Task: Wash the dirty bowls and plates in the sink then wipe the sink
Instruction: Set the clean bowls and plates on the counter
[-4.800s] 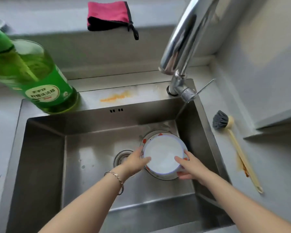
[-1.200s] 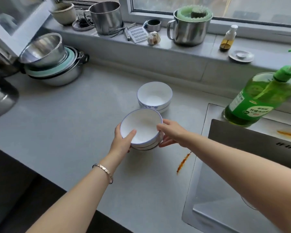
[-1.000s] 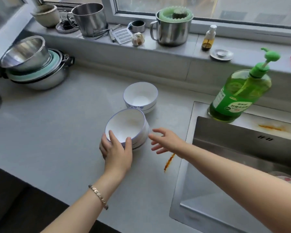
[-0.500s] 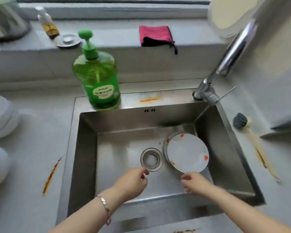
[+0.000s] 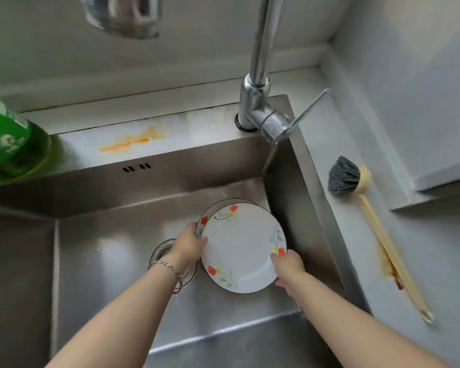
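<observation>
A white plate [image 5: 243, 245] with red and yellow flowers lies at the right of the steel sink [image 5: 117, 235], on top of another plate whose rim [image 5: 231, 201] shows behind it. My left hand [image 5: 187, 244] grips the top plate's left edge. My right hand [image 5: 288, 264] grips its right edge, thumb on the rim. The drain [image 5: 161, 252] is partly hidden under my left wrist.
The tap [image 5: 258, 96] stands at the sink's back right corner, its lever pointing right. A green soap bottle [image 5: 8, 144] is at the back left. A dish brush [image 5: 367, 208] lies on the right counter. An orange stain [image 5: 129, 142] marks the sink's back ledge.
My hands left the bowls on the left counter and came back to the sink. Half a second ago they hovered before the plate; now both grip its edges.
</observation>
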A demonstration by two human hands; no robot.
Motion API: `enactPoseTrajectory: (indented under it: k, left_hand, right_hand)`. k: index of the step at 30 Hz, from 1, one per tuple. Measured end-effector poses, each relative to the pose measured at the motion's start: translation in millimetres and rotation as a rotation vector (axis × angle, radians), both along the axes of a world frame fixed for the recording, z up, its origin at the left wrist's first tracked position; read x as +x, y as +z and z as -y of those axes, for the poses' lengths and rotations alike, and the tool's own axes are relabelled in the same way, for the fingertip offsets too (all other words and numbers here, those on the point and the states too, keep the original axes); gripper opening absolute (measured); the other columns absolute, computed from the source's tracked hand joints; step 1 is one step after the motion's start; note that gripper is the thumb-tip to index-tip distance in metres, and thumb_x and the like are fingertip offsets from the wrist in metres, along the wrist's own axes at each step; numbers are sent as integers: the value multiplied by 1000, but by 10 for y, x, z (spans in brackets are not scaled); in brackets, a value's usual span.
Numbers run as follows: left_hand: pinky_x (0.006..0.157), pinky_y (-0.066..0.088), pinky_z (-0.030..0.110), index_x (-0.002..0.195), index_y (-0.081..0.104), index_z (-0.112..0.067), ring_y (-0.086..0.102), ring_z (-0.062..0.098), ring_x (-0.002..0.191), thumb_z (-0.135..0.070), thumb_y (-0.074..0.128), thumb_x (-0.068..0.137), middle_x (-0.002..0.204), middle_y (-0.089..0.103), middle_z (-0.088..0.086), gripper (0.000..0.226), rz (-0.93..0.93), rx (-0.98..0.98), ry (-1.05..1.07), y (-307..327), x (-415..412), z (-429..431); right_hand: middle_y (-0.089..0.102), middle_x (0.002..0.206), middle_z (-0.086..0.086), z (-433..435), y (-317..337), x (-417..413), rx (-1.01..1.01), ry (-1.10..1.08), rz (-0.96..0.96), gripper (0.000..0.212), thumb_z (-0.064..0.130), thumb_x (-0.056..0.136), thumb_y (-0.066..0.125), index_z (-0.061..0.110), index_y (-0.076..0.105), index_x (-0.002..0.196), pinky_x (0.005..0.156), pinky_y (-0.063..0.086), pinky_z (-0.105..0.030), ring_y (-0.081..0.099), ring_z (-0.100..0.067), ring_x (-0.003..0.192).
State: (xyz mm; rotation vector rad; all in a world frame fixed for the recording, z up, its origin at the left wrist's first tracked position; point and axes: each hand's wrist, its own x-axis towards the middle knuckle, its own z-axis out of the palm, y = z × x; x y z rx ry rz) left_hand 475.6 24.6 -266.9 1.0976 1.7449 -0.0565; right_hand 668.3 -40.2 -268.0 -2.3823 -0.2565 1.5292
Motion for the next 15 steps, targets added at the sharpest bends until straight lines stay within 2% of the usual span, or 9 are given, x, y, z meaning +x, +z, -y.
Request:
enactPoseTrajectory:
  k: [2,3,5,7,10,12,15]
  left_hand:
    - [84,46,31,131,43,-7,57,30,103,-11,56,89,116,58,11,45,0,2,-11,-91,7,-93]
    - [80,46,30,129,45,-7,57,30,100,-10,57,89,110,56,8,42,3,5,-10,-118,1,-121]
    - [83,50,34,128,45,-9,58,32,103,-11,59,88,110,55,6,43,11,11,-5,-178,-32,-134]
    - [83,53,40,126,45,-10,59,33,99,-10,59,87,112,58,12,42,21,11,5,-167,-69,-87]
    - [72,52,36,120,46,-12,60,28,86,-5,57,88,103,60,12,35,68,44,80,-58,-136,35]
    - [65,53,32,116,46,-16,60,24,82,-4,57,88,94,60,5,32,93,100,122,76,-197,87]
    - [53,51,22,104,45,-19,57,18,75,-4,58,87,81,56,-8,27,98,243,139,381,-358,130]
  right_hand:
    - [60,97,-15,18,-85,3,18,-65,7,12,3,90,47,4,57,97,86,51,-53,58,-36,95]
    - [60,93,-14,27,-116,9,30,-88,18,14,0,89,45,8,57,87,86,51,-53,58,-35,91]
    - [62,87,-12,54,-149,13,55,-118,38,24,-3,87,43,14,54,74,85,52,-53,60,-36,91]
    - [65,87,-12,93,-148,-7,80,-111,52,23,-4,86,44,11,58,75,84,53,-52,62,-36,91]
    - [65,95,-10,153,-63,-54,141,-53,67,17,-1,90,47,6,62,91,88,53,-43,58,-25,86]
    - [62,96,-4,151,69,-86,231,-5,66,16,2,92,48,8,61,100,86,51,-35,56,-19,89]
    - [63,95,-4,91,385,-167,380,101,90,15,3,92,49,9,61,99,86,52,-36,59,-21,91]
